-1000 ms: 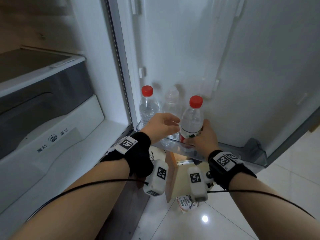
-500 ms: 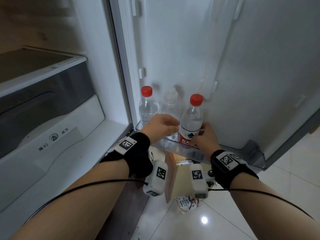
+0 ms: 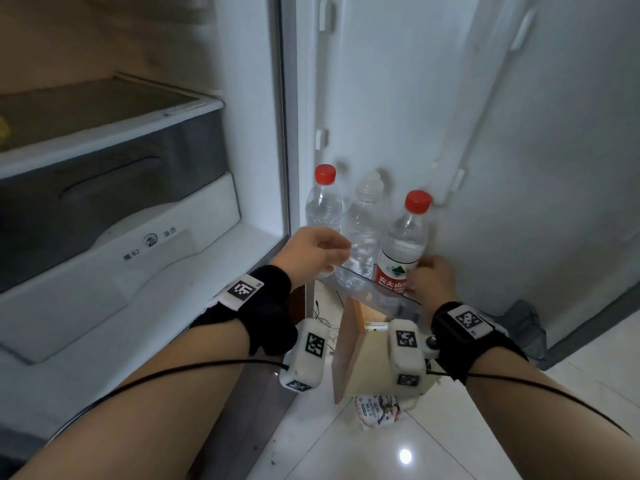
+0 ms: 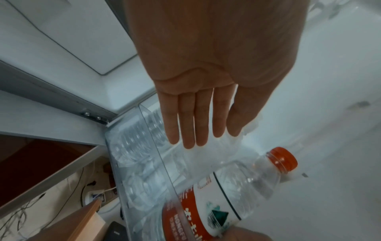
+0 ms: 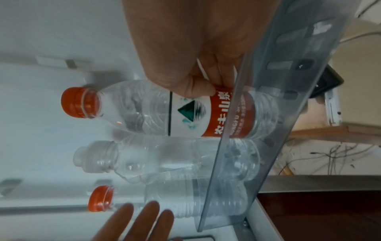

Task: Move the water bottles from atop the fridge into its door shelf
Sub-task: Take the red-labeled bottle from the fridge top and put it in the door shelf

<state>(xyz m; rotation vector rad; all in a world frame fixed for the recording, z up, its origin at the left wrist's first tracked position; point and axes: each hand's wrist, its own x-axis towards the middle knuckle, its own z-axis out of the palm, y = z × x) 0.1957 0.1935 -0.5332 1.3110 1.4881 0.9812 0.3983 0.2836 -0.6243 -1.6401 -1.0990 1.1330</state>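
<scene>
Labelled bottle point(image 3: 398, 261) lower, right hand point(image 3: 427, 280) gripping it; three bottles apparently in door shelf point(image 3: 377, 299); left hand point(image 3: 313, 252) slack.

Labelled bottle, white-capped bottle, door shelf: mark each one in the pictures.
Labelled bottle point(image 3: 394, 271): head view, on its red and white label.
White-capped bottle point(image 3: 363, 230): head view, on its clear body.
Door shelf point(image 5: 268, 101): right wrist view, on its clear front wall.
</scene>
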